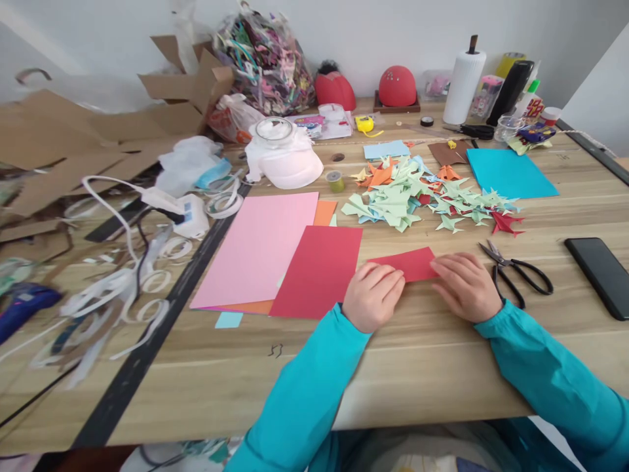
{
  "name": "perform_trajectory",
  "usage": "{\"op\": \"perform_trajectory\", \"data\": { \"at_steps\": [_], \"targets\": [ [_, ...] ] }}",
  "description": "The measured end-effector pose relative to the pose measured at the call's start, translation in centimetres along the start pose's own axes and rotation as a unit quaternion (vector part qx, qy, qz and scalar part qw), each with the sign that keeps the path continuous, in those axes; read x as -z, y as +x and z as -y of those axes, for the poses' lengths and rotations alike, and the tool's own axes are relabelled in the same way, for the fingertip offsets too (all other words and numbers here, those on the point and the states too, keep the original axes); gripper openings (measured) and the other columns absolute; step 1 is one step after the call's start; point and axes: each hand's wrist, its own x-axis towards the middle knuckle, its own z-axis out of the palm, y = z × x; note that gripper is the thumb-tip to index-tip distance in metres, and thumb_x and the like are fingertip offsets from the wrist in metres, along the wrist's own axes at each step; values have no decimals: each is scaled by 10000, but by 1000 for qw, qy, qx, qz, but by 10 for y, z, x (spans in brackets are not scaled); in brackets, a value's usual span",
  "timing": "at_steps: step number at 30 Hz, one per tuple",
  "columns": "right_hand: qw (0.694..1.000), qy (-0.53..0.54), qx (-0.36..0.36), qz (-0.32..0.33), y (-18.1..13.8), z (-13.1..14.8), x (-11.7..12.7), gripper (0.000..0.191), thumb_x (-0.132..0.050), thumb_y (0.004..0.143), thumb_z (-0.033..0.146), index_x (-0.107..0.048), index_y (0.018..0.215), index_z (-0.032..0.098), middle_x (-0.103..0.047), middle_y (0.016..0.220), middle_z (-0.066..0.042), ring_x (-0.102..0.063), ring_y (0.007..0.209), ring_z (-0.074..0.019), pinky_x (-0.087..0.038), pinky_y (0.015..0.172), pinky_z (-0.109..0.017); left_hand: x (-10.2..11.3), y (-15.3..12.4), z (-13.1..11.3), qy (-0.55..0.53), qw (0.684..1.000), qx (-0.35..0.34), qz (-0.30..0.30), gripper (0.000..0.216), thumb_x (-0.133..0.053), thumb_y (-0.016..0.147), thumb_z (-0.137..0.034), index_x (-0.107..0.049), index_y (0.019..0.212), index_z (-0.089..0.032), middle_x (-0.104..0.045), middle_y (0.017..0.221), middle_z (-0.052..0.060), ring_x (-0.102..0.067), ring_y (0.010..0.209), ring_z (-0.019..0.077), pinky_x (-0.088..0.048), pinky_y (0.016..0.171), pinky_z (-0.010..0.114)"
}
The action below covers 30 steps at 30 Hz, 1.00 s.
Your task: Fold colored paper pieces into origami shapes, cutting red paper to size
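Note:
A small red paper rectangle point(417, 264) lies between my two hands on the wooden table. My left hand point(374, 295) is closed on its left end, fingers curled over the edge. At its right end my right hand point(466, 285) grips the edge, thumb hidden under the fingers. A larger red sheet point(319, 272) rests left of my left hand, overlapping a pink sheet point(275, 242) with orange paper beneath. Black-handled scissors point(515, 269) lie open just right of my right hand. Beyond the hands is a pile of folded paper pieces point(398, 196), mostly pale green, with orange, blue and red ones.
Bright blue sheets point(511, 172) lie at the back right, and a black phone point(599, 276) at the right. Tangled cords point(142, 282), cardboard boxes point(113, 137) and a white cap-like item point(285, 157) fill the left. A white roll point(464, 88) stands by the wall.

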Motion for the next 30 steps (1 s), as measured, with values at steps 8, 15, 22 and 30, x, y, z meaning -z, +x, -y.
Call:
{"op": "perform_trajectory", "data": {
  "at_steps": [8, 15, 22, 30],
  "targets": [
    [1000, -3, 6, -9, -1, -1, 1, 346, -497, 886, 119, -631, 1192, 207, -722, 1071, -92, -645, 1015, -221, -460, 905, -415, 5, 1, 2, -16, 1000, 11, 15, 242, -509, 860, -112, -665, 1029, -184, -733, 971, 74, -659, 907, 216, -488, 770, 384],
    [994, 76, -74, -25, 4, 4, 7, 303, -488, 913, 175, -659, 1155, 236, -723, 1042, -87, -646, 965, -222, -536, 826, -384, 8, -1, 10, -30, 996, 83, -29, 224, -527, 841, -99, -663, 1000, -182, -736, 919, 78, -663, 885, 217, -499, 741, 366],
    [929, 306, -209, -8, 9, 2, 8, 186, -560, 899, 248, -736, 954, 221, -708, 813, -59, -632, 745, -171, -532, 676, -313, 9, 4, 2, -173, 950, 245, -87, 106, -587, 849, -138, -682, 824, -178, -717, 785, 51, -653, 731, 159, -538, 677, 305],
    [766, 478, -429, -34, 4, -3, 7, 182, -768, 703, 415, -768, 732, 236, -711, 673, -23, -624, 603, -167, -515, 553, -295, 11, 7, 1, -346, 809, 461, -115, 131, -744, 727, -276, -691, 656, -179, -651, 561, -12, -565, 443, 106, -463, 414, 218]
  ]
}}
